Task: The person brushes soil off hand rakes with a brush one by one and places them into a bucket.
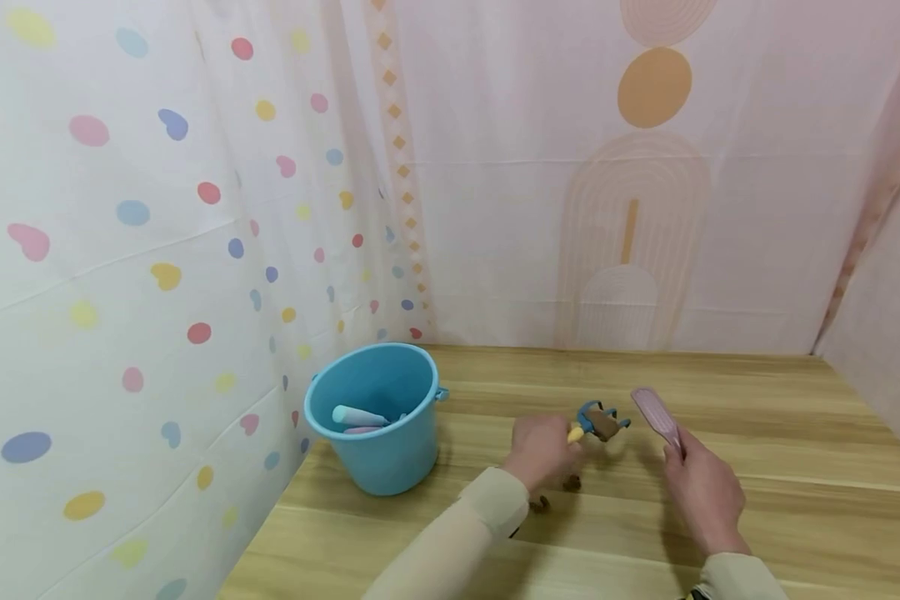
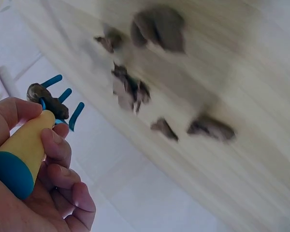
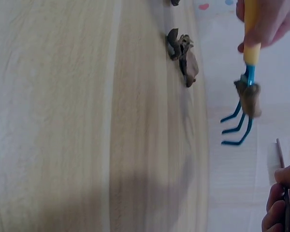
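Note:
My left hand (image 1: 542,450) grips the yellow handle of a small hand rake (image 2: 29,140) with blue bent tines. A brown dried leaf (image 3: 252,100) is caught on the rake's head, above the table. To the right, my right hand (image 1: 705,492) holds a mauve flat-headed tool (image 1: 654,414) by its thin handle, head pointing up and away. Its exact kind is unclear; the right wrist view catches it edge-on. Several crumpled brown leaves (image 2: 210,128) lie on the wooden table, partly hidden under my left arm in the head view.
A light blue bucket (image 1: 393,462) stands to the left on the wooden table (image 1: 810,433). Inside it lie a tool with a pale blue handle (image 1: 360,416) and something pink. A dotted curtain (image 1: 157,333) hangs along the left, and a pale patterned one (image 1: 495,250) behind.

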`<state>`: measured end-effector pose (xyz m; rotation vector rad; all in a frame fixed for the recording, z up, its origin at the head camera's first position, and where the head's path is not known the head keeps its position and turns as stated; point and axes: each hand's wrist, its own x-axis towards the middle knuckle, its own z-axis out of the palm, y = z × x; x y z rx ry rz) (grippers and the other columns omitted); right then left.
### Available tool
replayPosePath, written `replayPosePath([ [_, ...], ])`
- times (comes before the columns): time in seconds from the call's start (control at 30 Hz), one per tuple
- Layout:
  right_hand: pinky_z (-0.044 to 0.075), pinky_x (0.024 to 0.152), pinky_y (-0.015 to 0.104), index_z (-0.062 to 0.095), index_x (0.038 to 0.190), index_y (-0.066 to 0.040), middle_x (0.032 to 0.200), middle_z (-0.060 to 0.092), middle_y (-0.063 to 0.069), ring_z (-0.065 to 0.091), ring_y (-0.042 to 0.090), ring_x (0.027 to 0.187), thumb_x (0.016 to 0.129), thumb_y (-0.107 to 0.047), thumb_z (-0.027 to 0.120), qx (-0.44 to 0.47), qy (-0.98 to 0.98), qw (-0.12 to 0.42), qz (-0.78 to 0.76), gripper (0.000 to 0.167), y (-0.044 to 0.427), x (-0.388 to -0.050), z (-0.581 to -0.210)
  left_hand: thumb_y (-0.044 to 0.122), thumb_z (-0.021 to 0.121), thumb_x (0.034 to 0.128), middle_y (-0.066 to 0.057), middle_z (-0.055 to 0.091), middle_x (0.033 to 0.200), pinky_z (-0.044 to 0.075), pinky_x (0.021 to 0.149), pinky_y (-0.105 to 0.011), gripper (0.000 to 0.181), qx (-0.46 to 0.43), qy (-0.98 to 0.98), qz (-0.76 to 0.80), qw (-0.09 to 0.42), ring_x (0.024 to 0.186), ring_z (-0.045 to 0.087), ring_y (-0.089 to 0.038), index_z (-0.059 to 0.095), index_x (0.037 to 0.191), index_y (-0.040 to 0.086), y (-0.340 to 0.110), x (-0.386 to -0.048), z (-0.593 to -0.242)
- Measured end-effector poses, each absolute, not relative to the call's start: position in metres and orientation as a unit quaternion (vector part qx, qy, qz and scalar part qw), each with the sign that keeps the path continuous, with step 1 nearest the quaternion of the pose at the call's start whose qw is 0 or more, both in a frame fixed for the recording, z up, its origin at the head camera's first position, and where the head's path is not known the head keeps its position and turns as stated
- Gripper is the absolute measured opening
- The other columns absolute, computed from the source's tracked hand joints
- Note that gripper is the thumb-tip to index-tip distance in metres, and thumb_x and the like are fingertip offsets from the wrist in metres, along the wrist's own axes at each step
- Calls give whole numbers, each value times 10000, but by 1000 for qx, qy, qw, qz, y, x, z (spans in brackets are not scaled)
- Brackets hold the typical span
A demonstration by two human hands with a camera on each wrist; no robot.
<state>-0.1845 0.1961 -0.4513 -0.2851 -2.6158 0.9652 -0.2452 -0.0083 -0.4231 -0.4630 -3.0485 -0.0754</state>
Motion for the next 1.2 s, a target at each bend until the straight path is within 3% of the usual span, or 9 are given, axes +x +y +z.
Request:
replayPosePath([
  [0.3,394,482,437,565,1356,-21,1098,672,254,621,375,752,983,-226,551,-74,-922,182,333,425,189,-189,-447,288,626,850,93,440,513,354,561,-293,299,-184,-976,-78,90,476,411,-88,488,596,211,-64,-232,-415],
  [0.47,400,480,428,568,1347,-17,1084,677,249,606,341,720,991,-233,555,-53,-926,178,328,416,184,-191,-444,294,650,846,104,410,491,334,513,-276,316,-180,-973,-84,122,459,390,-85,506,576,213,-82,-225,-417],
  [0.67,454,539,508,612,1298,9,1024,696,241,641,367,737,977,-224,600,6,-925,207,318,396,173,-194,-442,401,694,911,132,424,527,349,574,-312,310,-199,-967,-75,140,507,404,-76,615,669,224,-89,-214,-421],
  [0.87,462,568,450,629,1299,-11,1044,718,177,628,269,735,974,-253,622,53,-929,190,312,406,162,-196,-439,374,716,892,130,420,539,342,599,-315,325,-208,-961,-74,166,507,392,-66,594,635,218,-88,-208,-427],
  [1.2,487,589,418,669,1271,-61,1076,726,127,652,219,795,968,-261,652,106,-929,172,309,363,146,-197,-435,348,713,900,134,410,517,375,657,-331,375,-216,-956,-59,191,499,406,-60,525,604,215,-90,-205,-427],
])
